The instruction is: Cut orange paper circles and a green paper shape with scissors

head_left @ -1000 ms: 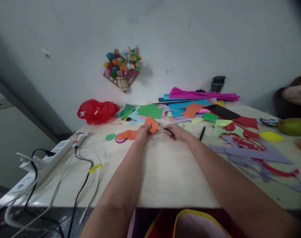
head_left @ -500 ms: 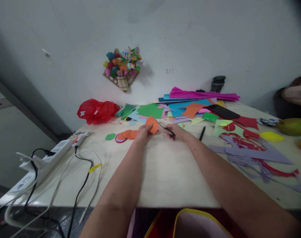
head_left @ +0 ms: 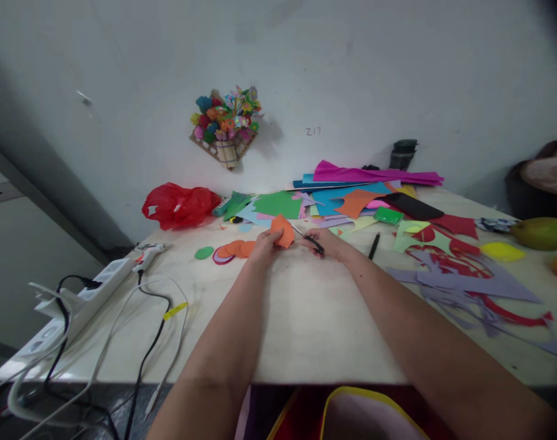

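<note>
Between the fingers of my left hand is a piece of orange paper, held up above the table. My right hand grips black-handled scissors. Their metal blades point up and left and meet the right edge of the orange paper; whether they are biting into it I cannot tell. Left of my left hand lie several overlapping orange paper circles, with red and lilac discs partly under them. A green paper circle rests just beyond.
Coloured sheets are piled along the wall. A black pen lies right of my right hand, with purple and red scraps further over. A power strip with cables runs along the left edge, below a red plastic bag.
Almost nothing differs. Both hands, the orange paper and the scissors keep nearly the same positions, with only a very slight shift of the view.
</note>
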Demonstrator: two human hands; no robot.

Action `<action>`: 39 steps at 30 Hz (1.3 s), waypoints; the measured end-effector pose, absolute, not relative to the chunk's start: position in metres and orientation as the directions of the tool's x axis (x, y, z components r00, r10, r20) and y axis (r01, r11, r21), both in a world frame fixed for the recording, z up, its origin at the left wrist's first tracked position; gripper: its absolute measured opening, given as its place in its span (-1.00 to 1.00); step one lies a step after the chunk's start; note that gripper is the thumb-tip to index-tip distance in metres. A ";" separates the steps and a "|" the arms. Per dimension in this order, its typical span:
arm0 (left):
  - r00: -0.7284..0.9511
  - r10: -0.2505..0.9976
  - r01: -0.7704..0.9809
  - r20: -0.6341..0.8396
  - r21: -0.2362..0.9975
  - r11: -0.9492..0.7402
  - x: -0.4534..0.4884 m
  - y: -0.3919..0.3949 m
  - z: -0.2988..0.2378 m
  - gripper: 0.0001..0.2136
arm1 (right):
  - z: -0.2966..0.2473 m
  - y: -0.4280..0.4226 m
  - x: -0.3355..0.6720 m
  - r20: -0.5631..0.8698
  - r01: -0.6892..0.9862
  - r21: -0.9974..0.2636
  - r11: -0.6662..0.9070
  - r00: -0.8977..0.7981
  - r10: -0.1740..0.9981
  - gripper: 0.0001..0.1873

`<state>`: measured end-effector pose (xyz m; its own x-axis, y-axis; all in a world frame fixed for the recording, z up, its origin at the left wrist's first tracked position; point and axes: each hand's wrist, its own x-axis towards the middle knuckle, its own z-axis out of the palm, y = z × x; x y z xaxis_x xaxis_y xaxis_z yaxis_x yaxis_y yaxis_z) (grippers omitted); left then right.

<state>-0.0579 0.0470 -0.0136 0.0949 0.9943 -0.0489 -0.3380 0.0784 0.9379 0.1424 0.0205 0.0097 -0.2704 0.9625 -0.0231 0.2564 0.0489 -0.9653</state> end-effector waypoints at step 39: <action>0.134 0.991 -0.391 -0.030 0.917 0.080 -0.059 0.044 -0.013 -0.87 | 0.011 0.018 0.148 0.003 0.232 -0.970 0.072 -0.284 0.959 -0.74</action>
<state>-0.0590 0.0437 -0.0134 0.1335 0.9906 -0.0300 -0.3907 0.0805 0.9170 0.1475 0.0180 0.0110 -0.2844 0.9587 0.0034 0.2318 0.0722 -0.9701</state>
